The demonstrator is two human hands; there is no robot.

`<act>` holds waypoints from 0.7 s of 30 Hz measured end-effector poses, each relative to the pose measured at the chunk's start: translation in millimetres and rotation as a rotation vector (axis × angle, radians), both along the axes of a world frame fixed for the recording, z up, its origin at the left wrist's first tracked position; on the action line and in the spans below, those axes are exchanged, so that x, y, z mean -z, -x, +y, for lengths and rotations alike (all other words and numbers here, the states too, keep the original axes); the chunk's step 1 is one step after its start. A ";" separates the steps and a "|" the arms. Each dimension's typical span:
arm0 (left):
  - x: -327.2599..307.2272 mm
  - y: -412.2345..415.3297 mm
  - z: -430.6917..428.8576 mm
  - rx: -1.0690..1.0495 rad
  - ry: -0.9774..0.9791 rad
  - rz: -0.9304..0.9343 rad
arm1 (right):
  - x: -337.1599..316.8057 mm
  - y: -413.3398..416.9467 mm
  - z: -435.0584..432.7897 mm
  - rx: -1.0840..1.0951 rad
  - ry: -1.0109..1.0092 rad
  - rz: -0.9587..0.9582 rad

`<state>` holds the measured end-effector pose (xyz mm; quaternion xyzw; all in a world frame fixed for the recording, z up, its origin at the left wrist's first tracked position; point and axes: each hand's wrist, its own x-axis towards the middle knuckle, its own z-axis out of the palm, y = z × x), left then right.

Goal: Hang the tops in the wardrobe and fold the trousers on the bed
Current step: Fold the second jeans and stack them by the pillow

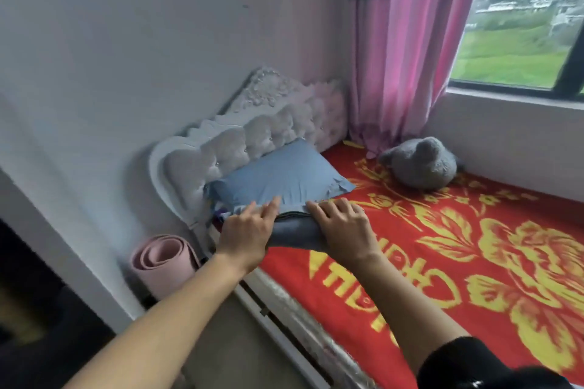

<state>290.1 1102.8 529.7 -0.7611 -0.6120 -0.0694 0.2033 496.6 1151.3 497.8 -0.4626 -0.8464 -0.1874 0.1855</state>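
Observation:
A small folded bundle of dark grey-blue trousers [295, 232] lies on the red and yellow bedspread [442, 262], near the bed's left edge and just in front of the blue pillow [278, 180]. My left hand [248, 230] rests flat on the bundle's left end, fingers stretched toward the pillow. On its right end lies my right hand [344, 227], palm down, fingers spread. Both hands press on the cloth; neither grips it. No tops and no wardrobe are in view.
A white tufted headboard [240, 139] stands behind the pillow. A grey plush toy [420, 164] sits by the window wall. A pink curtain [404, 41] hangs at the corner. A rolled pink mat [161, 262] stands on the floor left of the bed.

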 end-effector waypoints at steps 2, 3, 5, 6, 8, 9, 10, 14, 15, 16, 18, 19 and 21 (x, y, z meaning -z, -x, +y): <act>-28.9 40.8 -26.9 -0.080 -0.087 0.030 | -28.2 47.2 -9.7 -0.076 -0.057 0.006; -43.2 62.0 -40.5 -0.117 -0.135 0.048 | -43.5 71.8 -15.4 -0.109 -0.096 0.009; -71.4 109.6 -70.9 -0.186 -0.208 0.068 | -74.4 126.1 -29.8 -0.170 -0.168 0.029; -84.2 136.5 -87.5 -0.212 -0.231 0.065 | -89.4 155.5 -39.7 -0.198 -0.197 0.043; -109.8 192.1 -123.7 -0.253 -0.278 0.069 | -116.4 218.4 -61.5 -0.262 -0.236 0.076; -121.8 221.0 -143.5 -0.268 -0.306 0.079 | -128.9 251.9 -75.1 -0.298 -0.247 0.103; -133.5 250.5 -163.6 -0.288 -0.333 0.085 | -140.2 285.7 -89.3 -0.333 -0.260 0.138; -173.1 361.6 -244.6 -0.429 -0.451 0.152 | -177.4 414.4 -155.2 -0.461 -0.256 0.262; -180.9 387.0 -262.4 -0.450 -0.473 0.182 | -184.6 442.4 -169.8 -0.479 -0.244 0.268; -188.4 411.3 -279.1 -0.467 -0.493 0.216 | -192.7 468.3 -183.8 -0.497 -0.237 0.270; -205.0 456.0 -307.5 -0.502 -0.526 0.269 | -212.5 513.7 -209.3 -0.546 -0.239 0.289; -214.5 474.1 -319.3 -0.515 -0.549 0.285 | -224.9 533.1 -219.5 -0.580 -0.245 0.296; -234.6 506.8 -335.8 -0.527 -0.610 0.308 | -251.5 568.7 -231.0 -0.635 -0.262 0.289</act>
